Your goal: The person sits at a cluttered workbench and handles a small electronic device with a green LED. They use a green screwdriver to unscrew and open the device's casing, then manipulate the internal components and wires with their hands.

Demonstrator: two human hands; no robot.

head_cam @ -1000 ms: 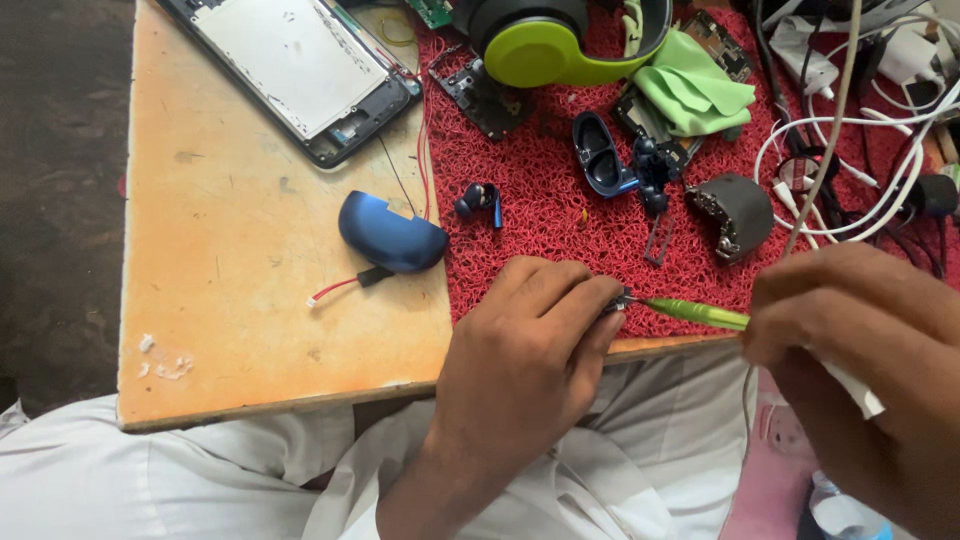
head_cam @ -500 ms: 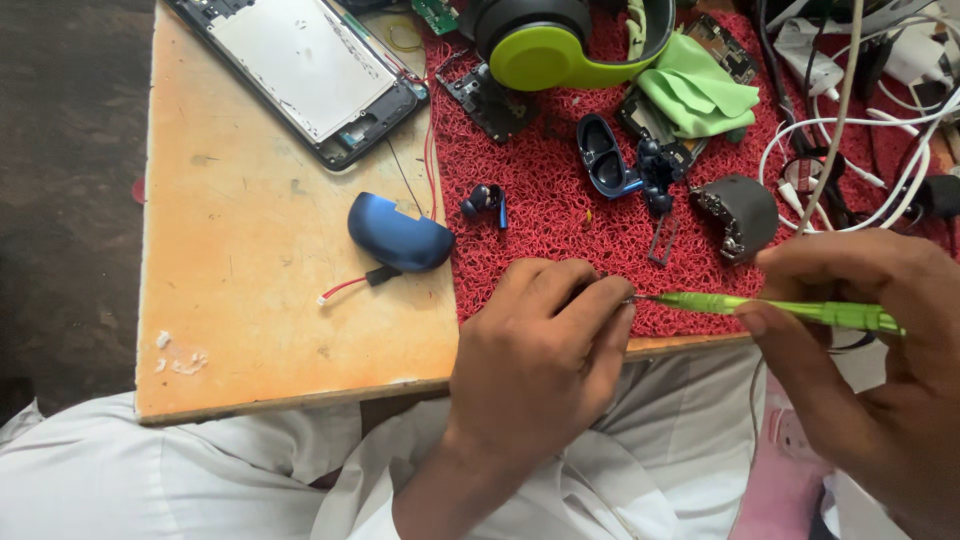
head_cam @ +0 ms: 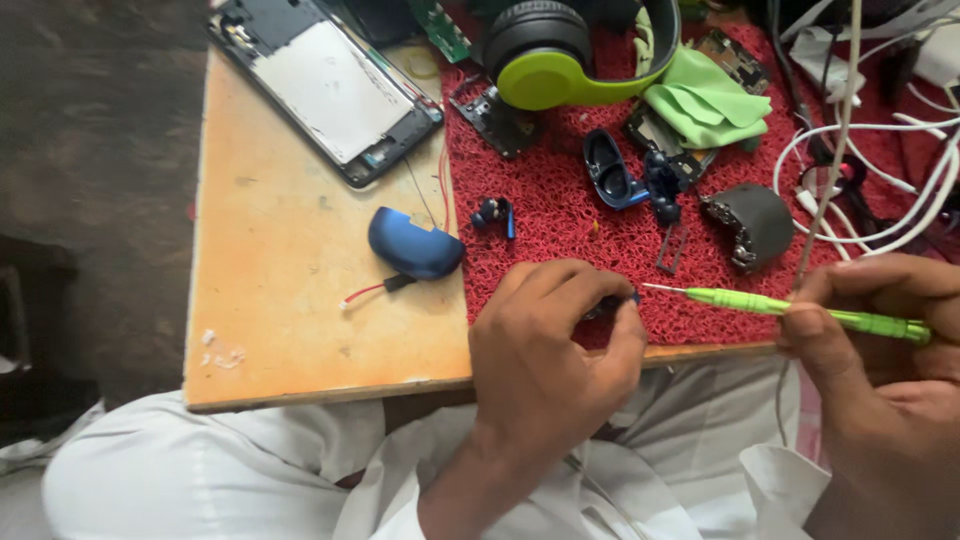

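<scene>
My left hand (head_cam: 555, 350) is closed over a small dark part (head_cam: 612, 304) pinched at its fingertips, at the front edge of the red mat (head_cam: 560, 220). My right hand (head_cam: 880, 350) grips a green screwdriver (head_cam: 790, 305) by its handle, the thin metal tip pointing left and ending just right of the small part. A blue earbud case shell (head_cam: 415, 243) with a red wire lies on the wooden table (head_cam: 290, 290) left of my left hand. A small blue earbud (head_cam: 495, 213) rests on the mat above it.
An opened phone (head_cam: 330, 90) lies at the table's back left. Black and lime headphones (head_cam: 575, 50), a green cloth (head_cam: 705, 100), a blue case half (head_cam: 608, 172), a grey round part (head_cam: 750, 222) and white cables (head_cam: 880, 170) crowd the mat's back and right.
The screwdriver tip has drawn back slightly to the right from my left fingertips. My right hand has shifted a little along the handle. The left hand keeps its pinch.
</scene>
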